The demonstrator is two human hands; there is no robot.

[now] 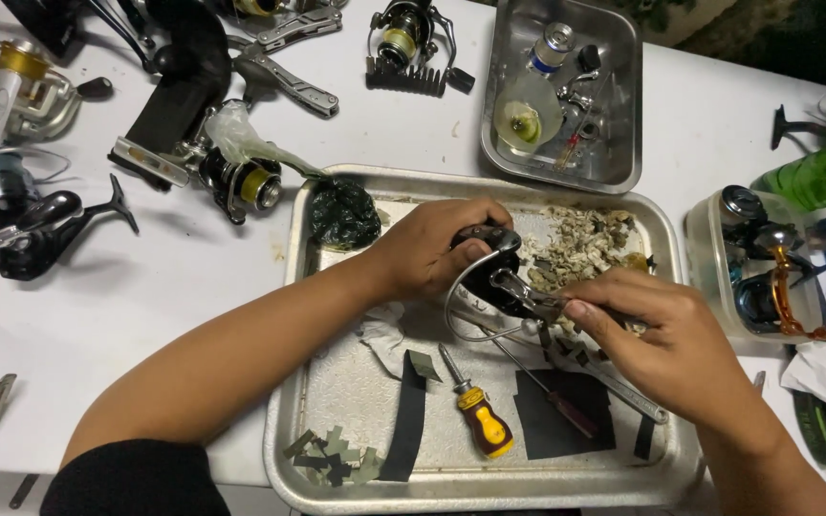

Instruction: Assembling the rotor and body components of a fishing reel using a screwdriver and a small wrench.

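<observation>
Over the metal tray [289,420], mid-disassembly: left hand [427,250] clamped round black spinning reel [489,277], right hand [666,330] pinching its handle stub. Next probably needed firm counter-twist; yellow-handled screwdriver [478,413] lay near.

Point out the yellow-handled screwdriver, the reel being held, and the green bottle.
Screwdriver [483,422], head view, on its yellow handle.
Reel [495,277], head view, on its dark body.
Green bottle [819,177], head view, on its side.
</observation>
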